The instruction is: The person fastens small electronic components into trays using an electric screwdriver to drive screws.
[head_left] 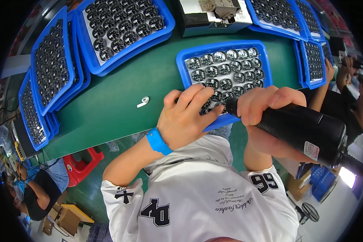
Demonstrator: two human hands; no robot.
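My right hand (270, 107) is wrapped round a black electric screwdriver (306, 129), whose tip end points left toward the near edge of a blue tray (182, 60). Rows of small round black and silver parts (224, 69) lie on a white sheet inside this tray. Over the tray's near left corner, my left hand (187, 115) has its fingers curled and its thumb stretched toward the screwdriver's tip. Between thumb and fingers sits one of the round parts, partly hidden. A blue band circles my left wrist.
More blue trays (167, 28) of such parts stand stacked at the far left and far right. A white and black machine (215, 18) stands at the back. A small white curled piece (143, 101) lies on the green table (121, 117). Other people work at both sides.
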